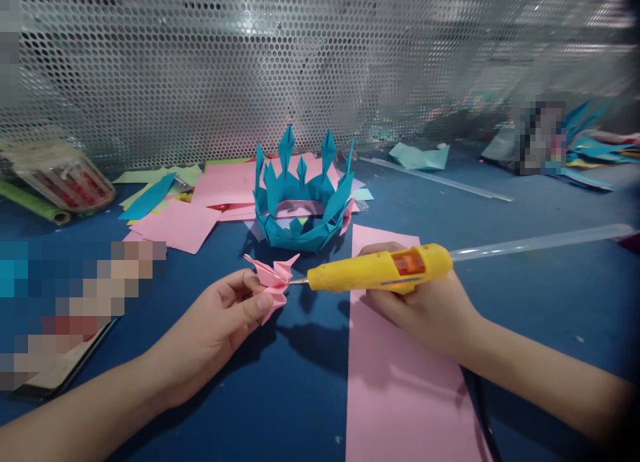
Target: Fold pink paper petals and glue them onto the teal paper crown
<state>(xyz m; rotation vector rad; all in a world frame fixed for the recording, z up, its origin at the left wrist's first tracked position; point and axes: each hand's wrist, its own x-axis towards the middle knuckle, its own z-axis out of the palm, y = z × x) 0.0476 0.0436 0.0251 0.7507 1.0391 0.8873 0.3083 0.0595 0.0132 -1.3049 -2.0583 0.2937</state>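
Between the thumb and fingers of my left hand (225,315) is a small pink origami crane (274,275), its folded points spread outward. My right hand (425,309) grips a yellow hot glue gun (370,269), and the metal nozzle meets or nearly meets the crane's middle. A long clear glue stick (540,242) sticks out from the back of the gun. Just beyond both hands stands a blue folded-paper crown (300,235) with pointed tips. Under my right hand lies a long pink paper strip (395,382).
Pink paper sheets (180,225) and a blue paper piece (147,197) lie at back left, near a clear jar (63,175) and a green roll (35,203). A spare glue stick (440,179) lies behind. A perforated metal panel (300,62) borders the blue table (280,409).
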